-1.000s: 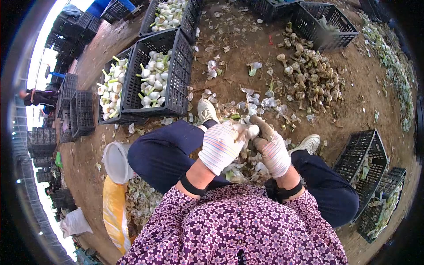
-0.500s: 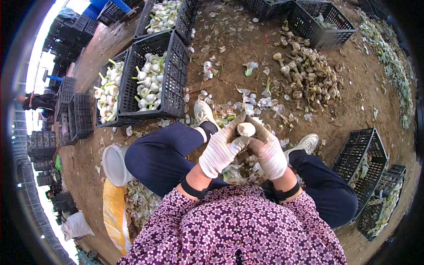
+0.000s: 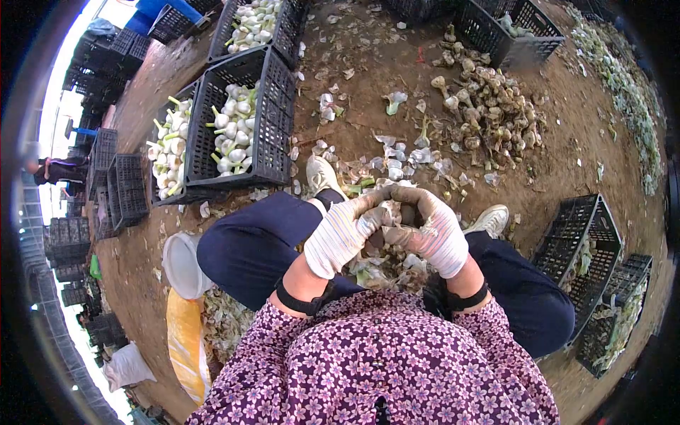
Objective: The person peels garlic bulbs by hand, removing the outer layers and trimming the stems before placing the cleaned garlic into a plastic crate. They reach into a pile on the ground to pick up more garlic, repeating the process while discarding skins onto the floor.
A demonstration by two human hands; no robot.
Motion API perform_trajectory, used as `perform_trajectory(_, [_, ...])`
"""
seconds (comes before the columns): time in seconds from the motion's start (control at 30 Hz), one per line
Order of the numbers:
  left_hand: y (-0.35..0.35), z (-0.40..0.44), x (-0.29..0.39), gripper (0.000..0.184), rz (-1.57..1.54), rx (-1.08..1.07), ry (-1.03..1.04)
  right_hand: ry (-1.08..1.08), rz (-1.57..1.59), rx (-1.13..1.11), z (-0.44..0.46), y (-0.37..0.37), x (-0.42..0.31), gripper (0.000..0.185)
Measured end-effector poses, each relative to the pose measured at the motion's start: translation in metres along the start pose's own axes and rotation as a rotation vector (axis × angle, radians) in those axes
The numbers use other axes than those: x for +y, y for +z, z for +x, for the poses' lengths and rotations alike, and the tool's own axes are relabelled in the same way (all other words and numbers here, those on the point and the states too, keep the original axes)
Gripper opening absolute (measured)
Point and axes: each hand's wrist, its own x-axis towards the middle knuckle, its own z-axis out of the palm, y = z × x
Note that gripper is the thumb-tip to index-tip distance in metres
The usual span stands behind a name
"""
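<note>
Both hands wear striped white gloves with soiled fingers and meet in front of my lap. Between them is a garlic bulb (image 3: 389, 210), mostly covered by the fingers, with only a pale patch showing. My left hand (image 3: 345, 230) is curled around its left side, thumb pressed in. From the other side my right hand (image 3: 431, 230) closes on the same bulb. Below the hands, loose garlic skins (image 3: 379, 270) lie between my legs.
A heap of untrimmed garlic (image 3: 496, 113) lies ahead to the right. Black crates of white trimmed bulbs (image 3: 273, 120) stand ahead left. A white bucket (image 3: 183, 265) and yellow sack (image 3: 183, 340) are by my left leg; another crate (image 3: 577, 248) is at right.
The bulb showed its round white face between the fingertips before; now the fingers cover most of it. Both hands have curled inward and turned, with the right wrist slightly further right.
</note>
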Motion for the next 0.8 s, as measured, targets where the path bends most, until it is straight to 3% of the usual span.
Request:
perform_trajectory(0.03, [0.001,0.002,-0.004,0.051,-0.019,0.018,0.134,0.008,0.0,-0.019,0.0,0.0,-0.003,0.061])
perform_trajectory(0.13, [-0.008,0.006,-0.006,0.052,0.157,-0.012,0.118,0.073,-0.141,-0.066,-0.003,-0.001,-0.014,0.059])
perform_trajectory(0.2, [-0.011,0.005,-0.007,0.054,0.11,-0.041,0.076,0.144,-0.092,-0.057,-0.003,-0.005,-0.013,0.056])
perform_trajectory(0.27, [-0.013,0.004,-0.005,0.055,-0.056,-0.079,-0.142,0.213,-0.043,-0.044,-0.003,-0.009,-0.011,0.053])
perform_trajectory(0.33, [-0.013,0.003,-0.004,0.055,-0.067,-0.079,-0.168,0.225,0.123,-0.045,-0.004,-0.011,-0.006,0.042])
perform_trajectory(0.47, [-0.014,0.005,-0.005,0.049,-0.13,-0.063,-0.176,0.19,0.102,0.01,-0.004,-0.004,-0.01,0.04])
perform_trajectory(0.53, [-0.01,0.007,-0.007,0.047,-0.159,-0.041,-0.173,-0.065,-0.31,0.031,0.001,0.003,-0.005,0.039])
perform_trajectory(0.57, [-0.008,0.008,-0.007,0.046,-0.185,-0.019,-0.167,-0.065,-0.31,0.033,0.001,0.002,0.0,0.039])
perform_trajectory(0.6, [-0.007,0.007,-0.004,0.046,-0.184,-0.021,-0.166,-0.141,-0.538,0.097,0.0,0.001,0.006,0.037])
perform_trajectory(0.63, [-0.005,0.005,0.002,0.047,-0.059,-0.025,-0.02,-0.217,-0.765,0.163,0.0,0.001,0.01,0.035])
perform_trajectory(0.67, [-0.002,0.003,0.004,0.05,0.065,-0.03,0.127,-0.216,-0.765,0.165,0.001,0.001,0.01,0.035])
perform_trajectory(0.73, [0.005,0.005,0.002,0.054,0.051,0.029,0.141,-0.317,-0.979,0.196,0.001,0.004,0.01,0.033])
perform_trajectory(0.8, [0.008,0.004,0.007,0.053,0.161,0.064,0.093,-0.338,-0.975,0.229,0.005,0.003,0.025,0.032])
